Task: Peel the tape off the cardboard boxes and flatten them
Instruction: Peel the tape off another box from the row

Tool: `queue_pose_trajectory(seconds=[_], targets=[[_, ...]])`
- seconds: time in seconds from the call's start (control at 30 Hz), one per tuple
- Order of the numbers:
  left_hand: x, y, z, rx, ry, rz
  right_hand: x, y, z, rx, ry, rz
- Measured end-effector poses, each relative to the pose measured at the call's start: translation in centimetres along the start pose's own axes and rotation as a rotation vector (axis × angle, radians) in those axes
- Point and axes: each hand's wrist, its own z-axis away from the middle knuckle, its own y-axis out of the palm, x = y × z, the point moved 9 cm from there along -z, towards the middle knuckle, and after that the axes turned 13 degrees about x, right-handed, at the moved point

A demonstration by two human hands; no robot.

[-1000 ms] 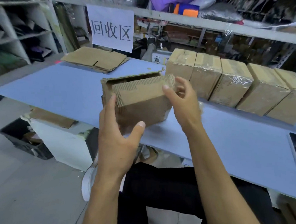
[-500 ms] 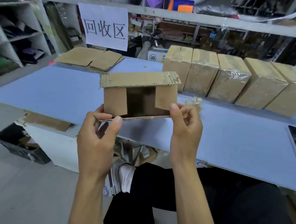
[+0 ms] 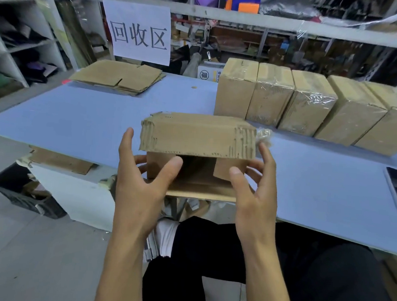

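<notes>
Cardboard box (image 3: pixel 198 136) open, seemingly empty, gripped by both hands.

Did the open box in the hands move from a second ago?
Yes. The opened brown cardboard box turned its open end toward the person and swung right, now overlapping the first taped cardboard box.

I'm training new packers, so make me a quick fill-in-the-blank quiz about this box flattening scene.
1. The opened box is held by ____ hands.
2. The taped boxes standing in a row on the blue table number ____.
3. The flattened cardboard lies below a white ____ with black characters.
4. The crumpled tape sits by the ____ hand.

Answers: two; five; sign; right
</notes>
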Motion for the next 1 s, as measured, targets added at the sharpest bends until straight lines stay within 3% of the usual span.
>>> queue_pose_trajectory(seconds=[0.3,0.43,0.63,0.87,1.0], targets=[[1.6,-1.6,0.3,-0.070,-0.222,0.016,-1.8,-0.7,1.7,0.064,0.204,0.071],[1.4,-1.8,-0.1,-0.067,-0.143,0.008,-1.2,-0.8,1.8,0.118,0.182,0.103],[-1.6,-1.4,-0.4,0.061,0.109,0.076,2.6,-2.2,1.8,0.054,-0.027,0.014],[-4.1,-1.1,-0.1,-0.083,0.131,-0.122,2.8,-3.2,2.1,0.008,0.009,0.022],[-6.3,2.6,-4.5,0.173,0.188,-0.411,1.5,-3.7,2.0,0.032,0.108,0.091]])
